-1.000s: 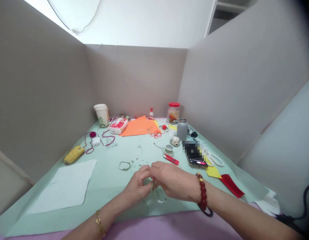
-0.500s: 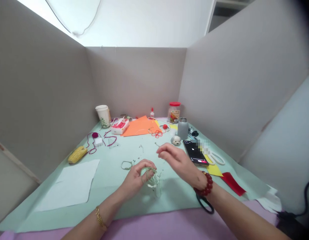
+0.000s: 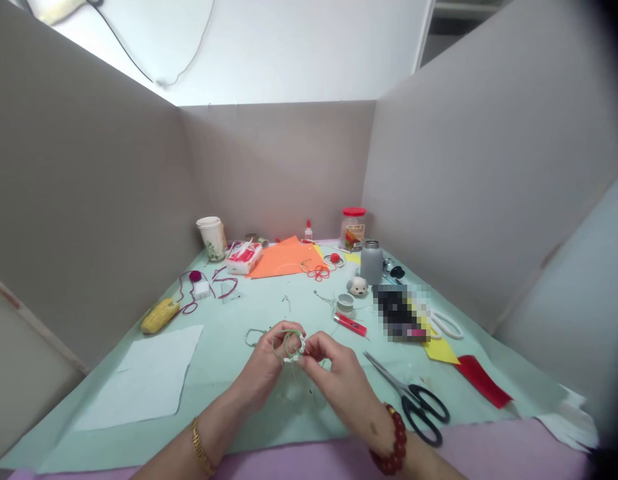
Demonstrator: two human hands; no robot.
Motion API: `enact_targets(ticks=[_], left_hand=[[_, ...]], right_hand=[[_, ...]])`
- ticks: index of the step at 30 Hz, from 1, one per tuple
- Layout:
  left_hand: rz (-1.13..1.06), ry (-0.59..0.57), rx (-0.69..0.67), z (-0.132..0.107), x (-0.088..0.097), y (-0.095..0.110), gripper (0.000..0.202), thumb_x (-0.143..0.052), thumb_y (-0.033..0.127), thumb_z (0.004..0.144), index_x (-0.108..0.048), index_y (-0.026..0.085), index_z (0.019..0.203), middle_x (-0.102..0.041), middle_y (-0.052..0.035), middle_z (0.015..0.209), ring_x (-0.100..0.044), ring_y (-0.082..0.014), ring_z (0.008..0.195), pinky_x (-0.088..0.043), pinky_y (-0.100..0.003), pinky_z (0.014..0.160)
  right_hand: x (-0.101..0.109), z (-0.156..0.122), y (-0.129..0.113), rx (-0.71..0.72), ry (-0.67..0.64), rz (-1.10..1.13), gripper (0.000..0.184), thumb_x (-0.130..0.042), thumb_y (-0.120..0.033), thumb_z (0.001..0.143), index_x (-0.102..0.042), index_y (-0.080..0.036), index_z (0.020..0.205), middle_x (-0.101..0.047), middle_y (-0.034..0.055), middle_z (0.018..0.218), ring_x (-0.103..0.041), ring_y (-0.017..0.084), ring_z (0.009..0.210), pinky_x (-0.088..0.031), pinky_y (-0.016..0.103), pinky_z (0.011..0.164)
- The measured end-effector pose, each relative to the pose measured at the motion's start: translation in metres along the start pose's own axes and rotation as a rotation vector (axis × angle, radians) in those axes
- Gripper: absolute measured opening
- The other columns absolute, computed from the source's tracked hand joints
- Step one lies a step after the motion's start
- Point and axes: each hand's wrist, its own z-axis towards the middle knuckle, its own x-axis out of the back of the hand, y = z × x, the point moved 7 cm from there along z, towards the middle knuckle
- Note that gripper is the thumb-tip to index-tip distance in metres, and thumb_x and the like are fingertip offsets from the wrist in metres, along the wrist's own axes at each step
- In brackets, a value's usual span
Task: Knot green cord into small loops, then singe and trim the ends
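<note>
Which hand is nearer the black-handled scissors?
Right: the right hand sits left of the black-handled scissors, not touching them; the left hand lies farther left, beyond the right.

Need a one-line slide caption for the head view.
Head view: left hand and right hand pinch a small green wire ring with white bits over mint-green paper.

A green wire ring (image 3: 291,345) flecked with white, a dark-red bead bracelet (image 3: 391,443), a gold chain bracelet (image 3: 201,447), black-handled scissors (image 3: 423,413), and a bright orange paper sheet (image 3: 287,260) on pale mint paper (image 3: 223,363)
</note>
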Motion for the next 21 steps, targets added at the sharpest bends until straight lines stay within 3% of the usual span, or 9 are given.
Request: enact_targets(ticks=[3, 5, 8, 11, 13, 16, 18, 21], left_hand=[[-0.054, 0.011, 0.004, 0.0, -0.001, 0.001, 0.013, -0.06, 0.031, 0.084, -0.058, 0.019, 0.086, -0.05, 0.0, 0.079, -0.046, -0.0116, 0.073, -0.036, -0.022, 0.068], [-0.087, 0.009, 0.006, 0.0, -0.002, 0.002, 0.013, -0.059, 0.031, 0.084, -0.058, 0.018, 0.084, -0.051, -0.0004, 0.079, -0.048, -0.012, 0.074, -0.037, -0.023, 0.067], [-0.139, -0.022, 0.046, -0.001, -0.006, -0.001, 0.016, -0.057, 0.035, 0.085, -0.057, 0.019, 0.086, -0.051, -0.0005, 0.074, -0.05, -0.0131, 0.066, -0.039, -0.024, 0.059], [-0.164, -0.012, 0.065, -0.001, -0.006, -0.002, 0.016, -0.059, 0.036, 0.084, -0.057, 0.02, 0.085, -0.05, 0.0009, 0.071, -0.049, -0.0111, 0.061, -0.039, -0.023, 0.057], [-0.169, 0.036, 0.038, 0.0, -0.003, 0.001, 0.015, -0.063, 0.034, 0.082, -0.058, 0.02, 0.081, -0.053, 0.0004, 0.079, -0.051, -0.0104, 0.068, -0.042, -0.023, 0.067], [-0.149, 0.108, 0.005, 0.001, 0.003, 0.005, 0.015, -0.066, 0.033, 0.079, -0.06, 0.019, 0.076, -0.054, -0.0005, 0.091, -0.052, -0.0121, 0.083, -0.041, -0.025, 0.083], [-0.122, 0.133, -0.002, 0.002, 0.005, 0.006, 0.015, -0.066, 0.033, 0.078, -0.06, 0.019, 0.076, -0.055, -0.0015, 0.091, -0.051, -0.0138, 0.087, -0.04, -0.027, 0.087], [-0.179, 0.111, 0.009, 0.001, 0.002, 0.004, 0.013, -0.066, 0.031, 0.079, -0.06, 0.019, 0.078, -0.055, -0.0027, 0.092, -0.051, -0.0148, 0.089, -0.04, -0.028, 0.086]], right_hand=[[-0.003, 0.0, 0.01, -0.084, -0.014, 0.116, 0.012, -0.053, -0.02, 0.077, -0.05, -0.018, 0.066, -0.048, -0.0048, 0.062, -0.041, 0.01, 0.059, -0.034, 0.023, 0.058], [-0.009, -0.002, 0.019, -0.176, -0.041, 0.299, 0.007, -0.056, -0.021, 0.075, -0.051, -0.018, 0.072, -0.051, -0.004, 0.067, -0.043, 0.01, 0.06, -0.036, 0.023, 0.058], [-0.023, -0.007, 0.028, -0.299, -0.072, 0.553, 0.016, -0.062, -0.024, 0.071, -0.054, -0.017, 0.082, -0.057, -0.0005, 0.08, -0.047, 0.01, 0.065, -0.039, 0.022, 0.058], [-0.038, -0.013, 0.03, -0.374, -0.123, 0.688, 0.016, -0.065, -0.026, 0.069, -0.055, -0.015, 0.076, -0.051, -0.0042, 0.067, -0.039, 0.006, 0.052, -0.037, 0.02, 0.049], [-0.042, -0.018, 0.029, -0.415, -0.137, 0.719, 0.016, -0.065, -0.027, 0.069, -0.054, -0.016, 0.071, -0.044, -0.0073, 0.056, -0.034, 0.004, 0.044, -0.033, 0.018, 0.043], [-0.039, -0.025, 0.028, -0.467, -0.1, 0.666, 0.02, -0.062, -0.034, 0.072, -0.051, -0.017, 0.07, -0.05, -0.0062, 0.051, -0.035, 0.004, 0.038, -0.025, 0.016, 0.036], [-0.033, -0.029, 0.026, -0.467, -0.08, 0.585, 0.021, -0.059, -0.036, 0.074, -0.051, -0.017, 0.07, -0.053, -0.0048, 0.049, -0.035, 0.004, 0.034, -0.023, 0.016, 0.033], [-0.026, -0.032, 0.025, -0.452, -0.04, 0.498, 0.018, -0.056, -0.035, 0.076, -0.052, -0.018, 0.074, -0.046, -0.0074, 0.04, -0.034, 0.005, 0.032, -0.024, 0.017, 0.033]])
